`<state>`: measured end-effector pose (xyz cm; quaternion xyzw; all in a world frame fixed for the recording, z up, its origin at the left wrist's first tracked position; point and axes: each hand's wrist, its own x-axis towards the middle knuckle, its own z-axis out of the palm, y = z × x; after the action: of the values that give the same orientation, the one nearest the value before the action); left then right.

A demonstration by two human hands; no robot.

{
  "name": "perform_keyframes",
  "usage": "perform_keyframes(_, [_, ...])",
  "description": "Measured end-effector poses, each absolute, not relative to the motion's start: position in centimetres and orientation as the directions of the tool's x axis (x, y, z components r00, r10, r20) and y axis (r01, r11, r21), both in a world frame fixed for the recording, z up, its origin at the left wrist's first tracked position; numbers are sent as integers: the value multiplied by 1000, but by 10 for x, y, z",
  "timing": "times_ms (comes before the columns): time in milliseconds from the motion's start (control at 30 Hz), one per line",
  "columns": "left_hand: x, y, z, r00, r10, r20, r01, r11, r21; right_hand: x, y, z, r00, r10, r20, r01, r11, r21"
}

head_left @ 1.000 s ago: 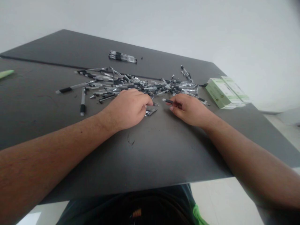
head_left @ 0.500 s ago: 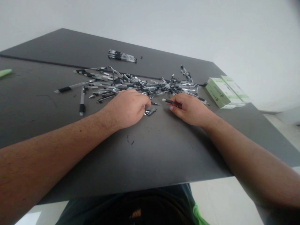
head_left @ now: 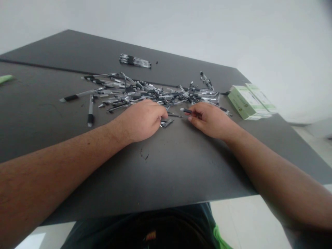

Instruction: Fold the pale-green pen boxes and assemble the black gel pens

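My left hand [head_left: 146, 119] is closed, thumb and forefinger pinched on a thin pen refill [head_left: 176, 116] whose tip points right. Most of that refill is hidden behind the fingers. Just below the left fingertips lie small clear and dark pen parts [head_left: 168, 123]. A pen barrel [head_left: 187, 111] with a black grip is held in my right hand [head_left: 207, 119], its open end facing left toward the refill tip. The two are apart, with a short gap between. Behind both hands spreads a loose pile of pen parts [head_left: 140, 93], clear barrels with black grips among them.
A neat bundle of pens [head_left: 135, 61] lies at the back of the dark table [head_left: 166, 166]. Green-and-white boxes [head_left: 243, 102] stand at the right. One barrel [head_left: 90, 110] lies alone at the left, and a green object [head_left: 5, 79] is at the left edge.
The refill tip at my left hand now reaches slightly farther right, closer to the barrel. Both hands have hardly moved.
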<state>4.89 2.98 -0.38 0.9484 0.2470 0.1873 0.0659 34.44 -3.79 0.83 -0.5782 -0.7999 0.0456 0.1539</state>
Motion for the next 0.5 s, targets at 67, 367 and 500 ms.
perform_keyframes(67, [50,28,-4,812,481,329,423,-875,235,345,-37,8,-279,939,203,914,324,-243])
perform_keyframes(367, [52,27,-4,821,475,317,402,-875,270,336,-33,-1,-270,936,225,929,315,-193])
perform_keyframes(500, [51,25,-3,815,493,303,419,-864,281,326,-32,-3,-253,945,208,941,290,-174])
